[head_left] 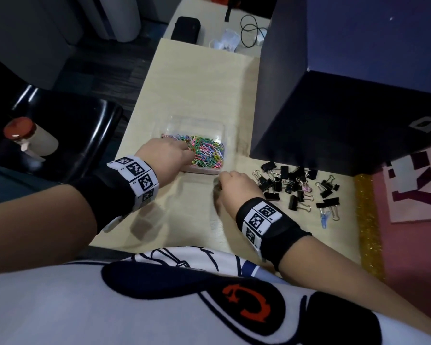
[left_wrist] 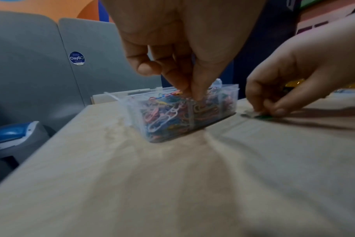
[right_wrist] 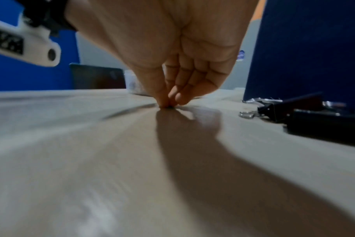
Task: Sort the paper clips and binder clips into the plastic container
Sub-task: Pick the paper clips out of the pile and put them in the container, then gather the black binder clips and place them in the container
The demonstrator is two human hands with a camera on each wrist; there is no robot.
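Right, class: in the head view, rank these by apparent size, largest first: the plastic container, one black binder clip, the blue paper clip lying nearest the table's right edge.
1. plastic container
2. black binder clip
3. blue paper clip

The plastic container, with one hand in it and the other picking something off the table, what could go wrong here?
1. The left hand reaches into the heaped paper clips; linked clips may snag and spill from the plastic container.
2. The right hand pinches something flat on the table; it may slip.
3. Binder clips lie loose beside the right wrist and could be knocked.
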